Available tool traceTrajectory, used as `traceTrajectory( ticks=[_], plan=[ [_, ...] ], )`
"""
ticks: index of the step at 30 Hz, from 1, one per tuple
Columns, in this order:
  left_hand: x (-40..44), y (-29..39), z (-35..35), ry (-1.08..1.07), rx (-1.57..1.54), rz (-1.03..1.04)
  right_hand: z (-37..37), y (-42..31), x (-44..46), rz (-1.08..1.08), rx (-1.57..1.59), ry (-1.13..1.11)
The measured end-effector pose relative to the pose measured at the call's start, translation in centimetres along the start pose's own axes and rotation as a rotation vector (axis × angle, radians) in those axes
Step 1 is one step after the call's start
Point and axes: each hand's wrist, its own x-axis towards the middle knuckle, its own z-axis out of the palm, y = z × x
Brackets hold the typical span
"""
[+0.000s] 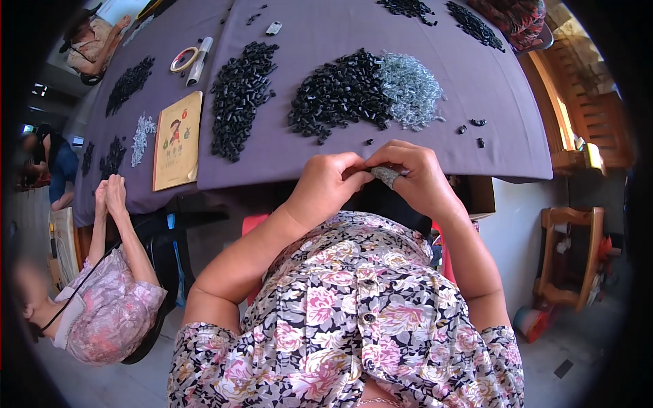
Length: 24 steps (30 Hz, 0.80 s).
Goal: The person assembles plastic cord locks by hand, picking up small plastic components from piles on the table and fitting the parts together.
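My left hand [325,185] and my right hand [413,173] meet at the table's front edge, thumbs and fingertips pinched together. Whatever lies between the fingertips is too small or hidden to make out. A greyish wrap [386,175] covers part of a digit on my right hand. Just beyond my hands lies a heap of small black parts [333,95]. Touching its right side is a heap of small clear parts [411,90]. One loose black piece [370,142] rests right above my fingertips.
A long black heap [241,98] and a yellow booklet [177,141] lie to the left. Beyond them are a tape roll [183,59] and a clear tube [199,61]. Several black pieces [478,123] lie at right. A co-worker's hands [111,194] are at the table's left edge.
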Motion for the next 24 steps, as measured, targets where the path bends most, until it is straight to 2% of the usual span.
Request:
traceTrajectory(
  ticks=[4, 10, 16, 22, 24],
  plan=[
    [-0.1, -0.4, 0.5, 0.010, -0.225, -0.044, -0.2, 0.5, -0.2, 0.026, 0.017, -0.014],
    [-0.2, -0.5, 0.5, -0.043, -0.292, -0.111, -0.1, 0.6, -0.5, 0.175, 0.111, -0.039],
    [-0.2, -0.6, 0.7, -0.058, -0.356, -0.153, -0.1, 0.4, -0.7, 0.179, 0.025, -0.052],
    [0.0, -1.5, 0.8, 0.009, -0.014, 0.112, -0.2, 0.1, -0.7, 0.179, 0.019, -0.062],
    [-0.1, -1.2, 0.6, -0.014, -0.009, 0.078, -0.2, 0.2, -0.7, 0.183, 0.008, -0.067]
  ],
)
